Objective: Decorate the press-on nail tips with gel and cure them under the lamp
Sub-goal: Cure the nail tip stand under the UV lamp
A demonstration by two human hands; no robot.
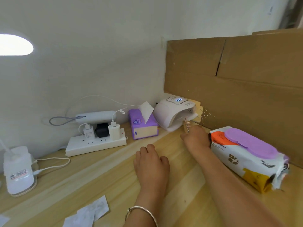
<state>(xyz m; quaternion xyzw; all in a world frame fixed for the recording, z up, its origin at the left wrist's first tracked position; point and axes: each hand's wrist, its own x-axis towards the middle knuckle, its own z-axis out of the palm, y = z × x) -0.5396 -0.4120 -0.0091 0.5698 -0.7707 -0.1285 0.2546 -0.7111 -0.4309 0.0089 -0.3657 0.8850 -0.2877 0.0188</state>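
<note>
Pinching the thin stick of glittery nail tips (187,126), my right hand (196,139) could smear wet gel on the mouth of the white domed curing lamp (170,112). My left hand (151,163) rests loosely curled, empty

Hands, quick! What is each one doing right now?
Left hand: rests on the table, fingers curled under; cannot tell if it holds anything.
Right hand: grips the nail-tip stick in front of the lamp.

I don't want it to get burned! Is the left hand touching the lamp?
Apart. The head view shows the left hand well short of the lamp, with bare wood of the table between them.
</note>
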